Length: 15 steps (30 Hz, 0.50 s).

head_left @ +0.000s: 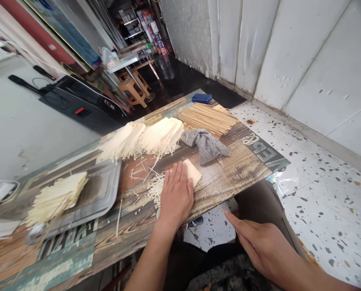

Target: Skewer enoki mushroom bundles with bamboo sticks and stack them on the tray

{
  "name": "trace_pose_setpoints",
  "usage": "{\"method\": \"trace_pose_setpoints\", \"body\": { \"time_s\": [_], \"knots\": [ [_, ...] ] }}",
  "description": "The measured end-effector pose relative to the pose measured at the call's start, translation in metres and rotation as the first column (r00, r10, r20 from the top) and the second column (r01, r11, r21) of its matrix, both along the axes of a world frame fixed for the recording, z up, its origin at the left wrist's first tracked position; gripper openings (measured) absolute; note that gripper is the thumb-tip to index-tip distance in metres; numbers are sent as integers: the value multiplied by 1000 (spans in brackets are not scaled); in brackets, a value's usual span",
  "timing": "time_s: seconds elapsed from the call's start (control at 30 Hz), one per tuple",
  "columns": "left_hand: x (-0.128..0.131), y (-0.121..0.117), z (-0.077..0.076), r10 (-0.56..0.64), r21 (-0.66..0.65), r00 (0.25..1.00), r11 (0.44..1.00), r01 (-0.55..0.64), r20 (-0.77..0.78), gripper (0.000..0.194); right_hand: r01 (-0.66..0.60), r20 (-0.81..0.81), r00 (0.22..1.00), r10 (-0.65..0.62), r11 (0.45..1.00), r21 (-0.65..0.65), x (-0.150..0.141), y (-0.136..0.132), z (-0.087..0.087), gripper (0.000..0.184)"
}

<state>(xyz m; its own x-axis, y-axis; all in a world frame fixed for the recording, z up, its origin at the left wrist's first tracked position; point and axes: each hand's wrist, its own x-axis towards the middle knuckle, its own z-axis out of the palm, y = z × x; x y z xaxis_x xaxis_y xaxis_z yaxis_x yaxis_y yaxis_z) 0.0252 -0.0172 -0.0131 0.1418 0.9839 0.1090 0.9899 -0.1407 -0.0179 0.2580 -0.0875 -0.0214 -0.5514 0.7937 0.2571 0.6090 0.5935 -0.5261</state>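
Note:
My left hand (178,194) lies flat, fingers stretched out, on a pale folded sheet that looks like tofu skin (193,172). Thin white enoki mushrooms (156,189) stick out from under the hand on its left side. Low at the right, my right hand (256,238) is closed around the near end of a thin bamboo skewer (211,195). The skewer's far end meets the corner of the sheet; whether it has gone inside is hidden. Beyond the left hand rest two piles of similar enoki-filled sheets (162,132).
A grey cloth (206,145) lies beside a stack of bamboo skewers (209,118), with a blue case (201,98) behind. At left, a grey tray (109,194) bears skewered sheets (59,195). Loose enoki bits (140,169) dot the wooden table (237,161). A white wall stands at right.

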Motion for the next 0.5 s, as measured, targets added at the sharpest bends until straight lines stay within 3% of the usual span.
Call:
{"method": "trace_pose_setpoints", "body": {
  "time_s": [0.5],
  "knots": [
    [0, 0, 0, -5, 10, 1000, 1000, 5, -3, 52, -35, -15, 999, 35, 999, -11, -8, 3, 0, 54]
  ]
}}
